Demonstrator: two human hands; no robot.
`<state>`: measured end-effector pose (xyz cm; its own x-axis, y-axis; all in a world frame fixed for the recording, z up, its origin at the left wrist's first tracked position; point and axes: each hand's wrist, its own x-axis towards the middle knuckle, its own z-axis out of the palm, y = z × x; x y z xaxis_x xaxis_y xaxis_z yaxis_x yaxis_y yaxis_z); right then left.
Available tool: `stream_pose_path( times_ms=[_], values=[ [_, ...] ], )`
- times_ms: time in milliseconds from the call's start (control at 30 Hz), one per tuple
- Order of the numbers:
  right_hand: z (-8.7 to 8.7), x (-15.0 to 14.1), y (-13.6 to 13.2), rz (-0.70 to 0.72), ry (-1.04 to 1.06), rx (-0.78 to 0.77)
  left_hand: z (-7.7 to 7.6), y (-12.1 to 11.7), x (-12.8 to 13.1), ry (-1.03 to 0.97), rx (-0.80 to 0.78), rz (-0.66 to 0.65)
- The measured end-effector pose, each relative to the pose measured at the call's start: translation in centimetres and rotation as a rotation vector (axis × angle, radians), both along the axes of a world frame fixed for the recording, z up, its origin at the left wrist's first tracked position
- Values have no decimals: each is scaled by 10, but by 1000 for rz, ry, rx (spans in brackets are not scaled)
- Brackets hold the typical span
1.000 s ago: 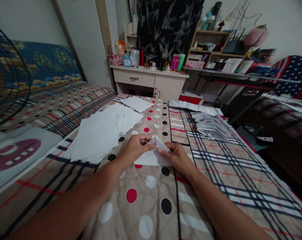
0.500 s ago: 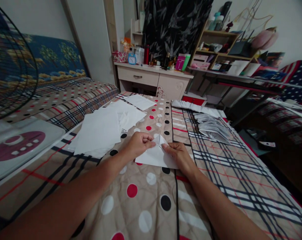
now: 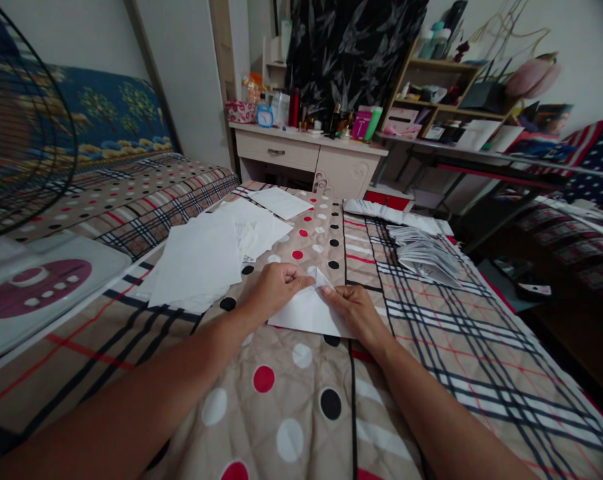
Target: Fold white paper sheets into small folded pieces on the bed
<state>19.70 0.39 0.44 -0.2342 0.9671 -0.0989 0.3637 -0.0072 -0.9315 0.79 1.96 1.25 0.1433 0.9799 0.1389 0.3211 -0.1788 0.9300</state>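
A partly folded white sheet of paper (image 3: 308, 317) lies on the bedspread in front of me, its far end brought to a point. My left hand (image 3: 280, 287) pinches the paper near that point, thumb and fingers together. From the other side my right hand (image 3: 354, 305) grips the right slanted edge, its thumb on top of the sheet. The two thumbs are close together just below the tip. Fingers under the paper are hidden. To the left is a pile of loose white sheets (image 3: 196, 263); to the right, a stack of folded papers (image 3: 424, 257).
A patterned bedspread (image 3: 301, 387) spreads under everything. A fan (image 3: 26, 127) and a white plastic bag (image 3: 46, 293) are at the left. Beyond the bed stands a dresser (image 3: 281, 147) with bottles and boxes. A long white packet (image 3: 394, 213) lies at the far right.
My left thumb and fingers have shifted slightly right and closer to my right thumb at the paper's tip. The piles have stayed put.
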Motion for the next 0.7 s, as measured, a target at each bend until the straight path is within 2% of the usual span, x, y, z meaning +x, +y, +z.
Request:
stream_pose_path(
  times_ms=[233, 500, 700],
  values=[
    [3, -1, -2, -3, -48, 30, -4, 3, -4, 5, 31, 12],
    [-5, -1, 1, -53, -65, 79, -3, 5, -7, -151, -115, -83],
    [2, -2, 1, -4, 35, 83, 1, 1, -6, -84, -104, -57]
  ],
)
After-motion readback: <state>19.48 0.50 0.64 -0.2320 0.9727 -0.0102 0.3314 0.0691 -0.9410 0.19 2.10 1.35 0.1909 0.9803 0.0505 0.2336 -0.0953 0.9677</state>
